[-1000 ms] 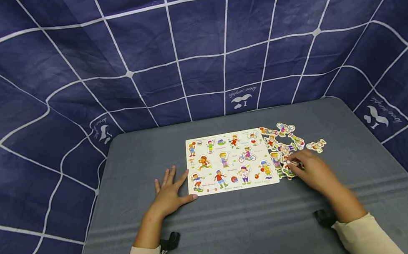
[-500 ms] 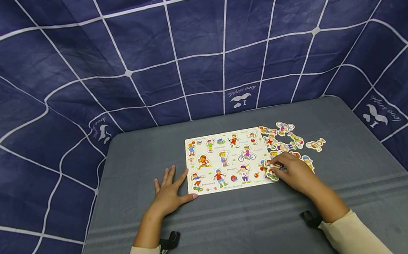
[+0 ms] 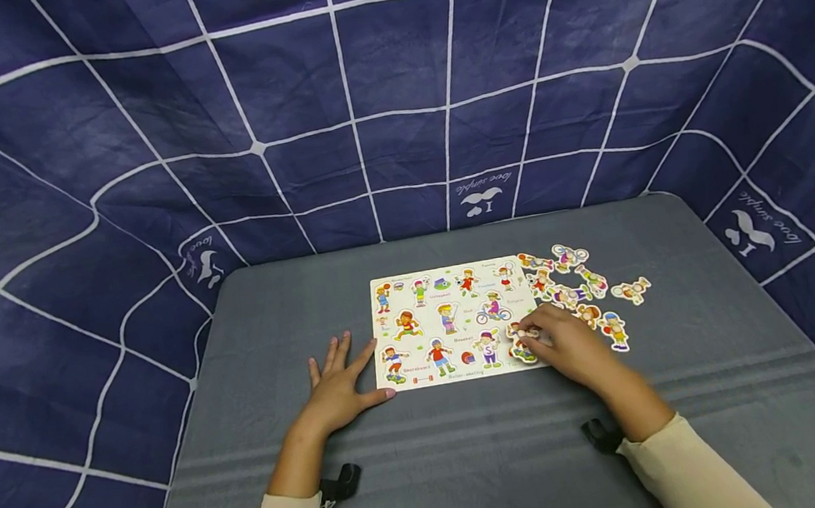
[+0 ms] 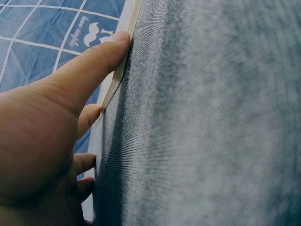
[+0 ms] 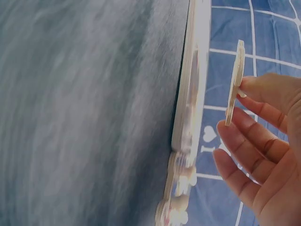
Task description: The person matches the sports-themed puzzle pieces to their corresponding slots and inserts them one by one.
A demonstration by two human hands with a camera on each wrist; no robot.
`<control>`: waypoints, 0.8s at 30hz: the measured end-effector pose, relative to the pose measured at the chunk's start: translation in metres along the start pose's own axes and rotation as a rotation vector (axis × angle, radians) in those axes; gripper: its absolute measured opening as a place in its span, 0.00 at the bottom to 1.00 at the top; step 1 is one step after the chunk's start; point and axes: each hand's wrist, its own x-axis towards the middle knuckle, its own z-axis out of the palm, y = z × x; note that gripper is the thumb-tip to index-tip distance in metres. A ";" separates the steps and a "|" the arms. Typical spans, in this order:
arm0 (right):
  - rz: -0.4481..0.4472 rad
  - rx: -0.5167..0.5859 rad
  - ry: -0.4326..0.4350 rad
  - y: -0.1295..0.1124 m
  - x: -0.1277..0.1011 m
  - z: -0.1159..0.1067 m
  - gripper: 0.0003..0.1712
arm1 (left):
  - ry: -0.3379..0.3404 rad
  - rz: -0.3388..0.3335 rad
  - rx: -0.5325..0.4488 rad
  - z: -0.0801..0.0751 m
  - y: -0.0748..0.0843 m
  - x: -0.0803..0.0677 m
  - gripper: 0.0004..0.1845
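Observation:
A flat puzzle board (image 3: 421, 376) printed with sports figures and words lies on the grey table. My left hand (image 3: 336, 392) has its fingers spread beside the board's left edge, with the thumb and index fingertips touching the near-left corner and side. In the left wrist view the thumb (image 4: 96, 59) presses on the board's edge. Above the lower right of the board, my right hand (image 3: 567, 345) pinches a puzzle piece (image 3: 519, 345) with a child figure on it. The right wrist view shows that piece (image 5: 235, 82) edge-on, held by its small knob, apart from the board.
Several loose figure pieces lie right of the board, among them a bicycle piece (image 3: 570, 256) and a blue-capped figure (image 3: 615, 332). One piece (image 3: 632, 290) lies apart farther right. A blue gridded cloth (image 3: 404, 154) hangs behind and around the table (image 3: 477, 464).
My right hand has lifted a puzzle piece from the pile and carried it left over the board, uncovering pieces at the right. The left hand has stayed in place.

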 end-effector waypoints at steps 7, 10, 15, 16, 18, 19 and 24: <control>-0.057 -0.001 0.017 -0.008 0.008 0.008 0.08 | 0.000 0.001 0.002 0.001 -0.001 0.001 0.52; -0.064 0.003 0.011 -0.011 0.012 0.013 0.09 | -0.004 -0.003 0.002 0.002 -0.001 0.001 0.52; -0.062 0.021 0.003 -0.016 0.019 0.023 0.09 | -0.010 -0.003 0.003 0.002 -0.003 0.001 0.52; -0.064 0.025 0.003 -0.017 0.020 0.025 0.09 | -0.010 -0.001 0.000 0.002 -0.003 0.000 0.52; -0.059 0.036 -0.013 -0.020 0.022 0.028 0.08 | -0.010 0.001 -0.003 0.002 -0.003 0.000 0.52; -0.061 0.038 -0.022 -0.022 0.023 0.030 0.08 | -0.010 0.003 -0.004 0.001 -0.003 0.000 0.52; -0.066 0.028 -0.094 -0.034 0.030 0.039 0.08 | -0.013 0.006 0.000 0.002 -0.004 0.000 0.52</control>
